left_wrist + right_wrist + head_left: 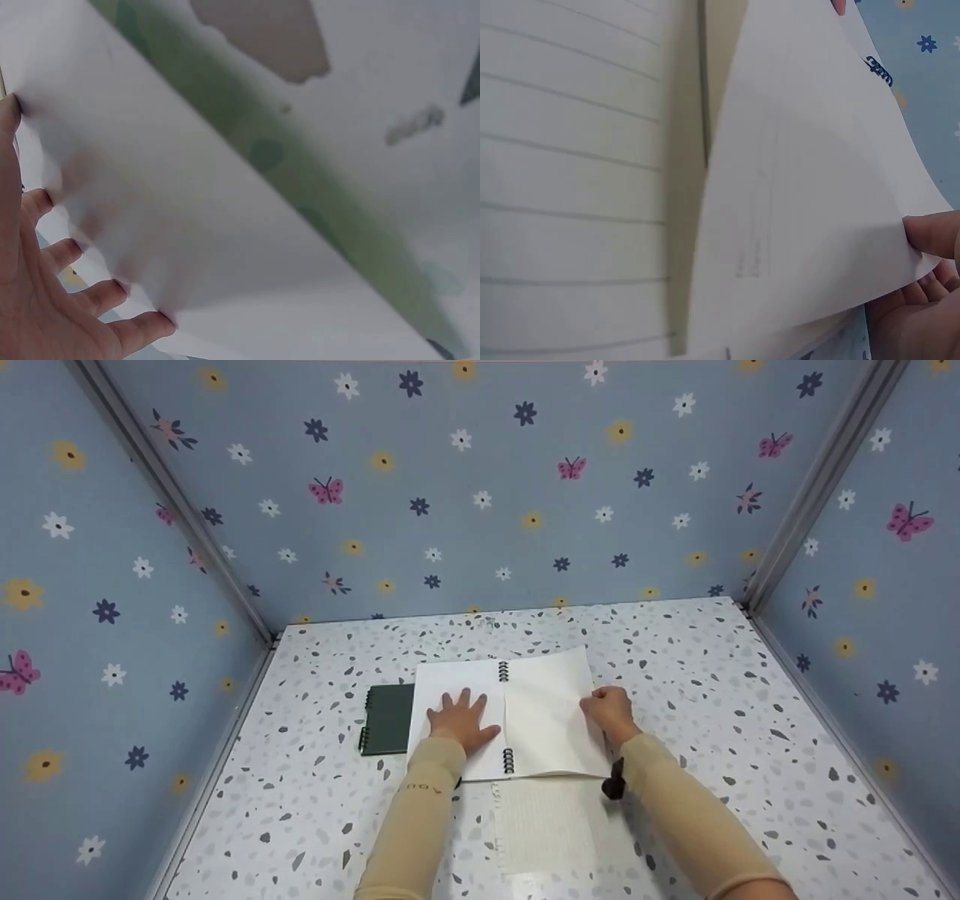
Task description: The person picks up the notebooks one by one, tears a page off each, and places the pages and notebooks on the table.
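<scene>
A spiral notebook lies open on the table, its black coil showing between a blank left page and a cream right page. My left hand rests on the left page with fingers and thumb spread; in the left wrist view the fingertips press against the white paper. My right hand pinches the outer edge of the right page. That page is lifted and bowed, as the right wrist view shows, with the thumb on one face and the fingers curled behind it. Faint print shows on the paper there.
A dark green spiral notebook lies partly beneath the open one at left. A loose lined sheet with a torn left edge is on the speckled table, nearer to me. Flowered blue panels stand behind and at both sides.
</scene>
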